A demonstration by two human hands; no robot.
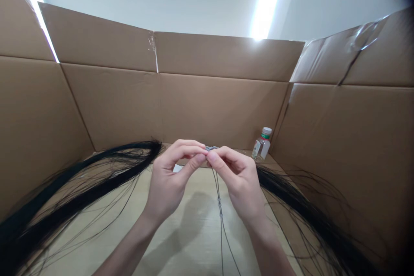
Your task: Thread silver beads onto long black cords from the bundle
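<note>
Head view is showing the left hand (pixel 168 183) and right hand (pixel 242 181) above the bench (pixel 184 250), fingers (pixel 193 165) of both pinching a small beaded piece (pixel 211 148), thin strands (pixel 221 217) hanging below.

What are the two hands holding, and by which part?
The left hand and right hand together pinch the top end of thin dark strands, at a small grey piece, between thumbs and fingertips.

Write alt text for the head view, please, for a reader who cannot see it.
The left hand and right hand meet fingertip to fingertip, pinching a small grey piece from which thin strands hang. Long black fibres lie on the table at both sides, within cardboard walls; a small bottle stands in the back right corner.
</note>
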